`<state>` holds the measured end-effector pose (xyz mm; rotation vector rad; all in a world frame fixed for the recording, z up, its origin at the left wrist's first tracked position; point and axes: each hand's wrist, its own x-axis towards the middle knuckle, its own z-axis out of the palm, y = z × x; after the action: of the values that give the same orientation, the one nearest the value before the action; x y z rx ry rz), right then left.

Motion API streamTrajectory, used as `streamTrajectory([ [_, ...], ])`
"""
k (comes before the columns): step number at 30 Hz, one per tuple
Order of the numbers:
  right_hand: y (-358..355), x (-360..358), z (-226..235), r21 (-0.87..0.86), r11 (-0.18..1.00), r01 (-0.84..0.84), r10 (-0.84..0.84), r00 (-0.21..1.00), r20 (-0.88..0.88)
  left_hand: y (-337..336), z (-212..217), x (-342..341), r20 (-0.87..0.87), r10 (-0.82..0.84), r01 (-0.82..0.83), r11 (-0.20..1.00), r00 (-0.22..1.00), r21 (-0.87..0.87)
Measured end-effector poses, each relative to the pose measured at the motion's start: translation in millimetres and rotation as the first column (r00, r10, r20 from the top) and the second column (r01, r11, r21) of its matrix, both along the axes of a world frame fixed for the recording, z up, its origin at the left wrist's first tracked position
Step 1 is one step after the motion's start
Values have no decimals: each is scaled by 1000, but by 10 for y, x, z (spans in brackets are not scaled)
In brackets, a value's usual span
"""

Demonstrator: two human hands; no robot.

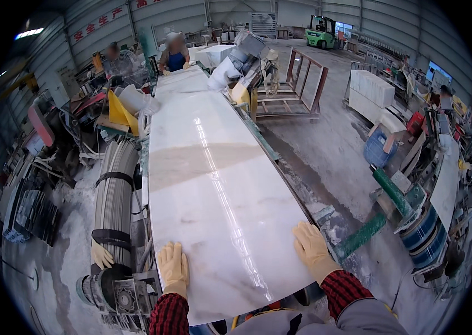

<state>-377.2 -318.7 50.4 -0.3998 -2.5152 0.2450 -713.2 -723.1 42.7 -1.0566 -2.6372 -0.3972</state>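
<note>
A long, polished pale stone slab (224,223) with a tan band across it lies in front of me and stretches away from my body. On its near left edge rests my left hand (173,268), in a cream glove, fingers extended and pointing away from me. My right hand (313,250), gloved alike, lies on the near right edge with its fingers stretched over the surface. Both hands are open and grip nothing that I can see. A bright streak of reflected light runs down the slab. Beyond it, a second pale slab (183,82) sits at the far end.
Left of the slab are a strapped bundle of strips (116,192), a motor (124,301) and a loose cream glove (102,255). A person (175,56) stands at the far end. Green rollers (361,237), a rusty frame (305,84) and stone blocks (371,89) are to the right.
</note>
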Motion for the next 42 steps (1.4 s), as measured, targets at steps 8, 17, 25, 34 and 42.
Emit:
streamTrajectory([
  [8, -16, 27, -40, -36, 999, 13, -12, 1000, 20, -78, -85, -18, 48, 5, -6, 1000, 999, 29],
  [17, -74, 54, -117, -98, 993, 63, -63, 998, -3, -142, -110, -47, 60, -36, 37, 999, 998, -12],
  [25, -54, 48, -229, -59, 996, 69, -72, 996, -46, -122, 170, 92, 194, 17, 15, 987, 981, -160],
  [34, -74, 64, -234, -74, 994, 79, -82, 996, -28, -183, 79, 60, 162, -10, 37, 986, 987, -165],
  [42, -130, 106, -171, -90, 992, 91, -93, 995, -20, -211, 7, 27, 192, 39, -2, 982, 981, -190],
])
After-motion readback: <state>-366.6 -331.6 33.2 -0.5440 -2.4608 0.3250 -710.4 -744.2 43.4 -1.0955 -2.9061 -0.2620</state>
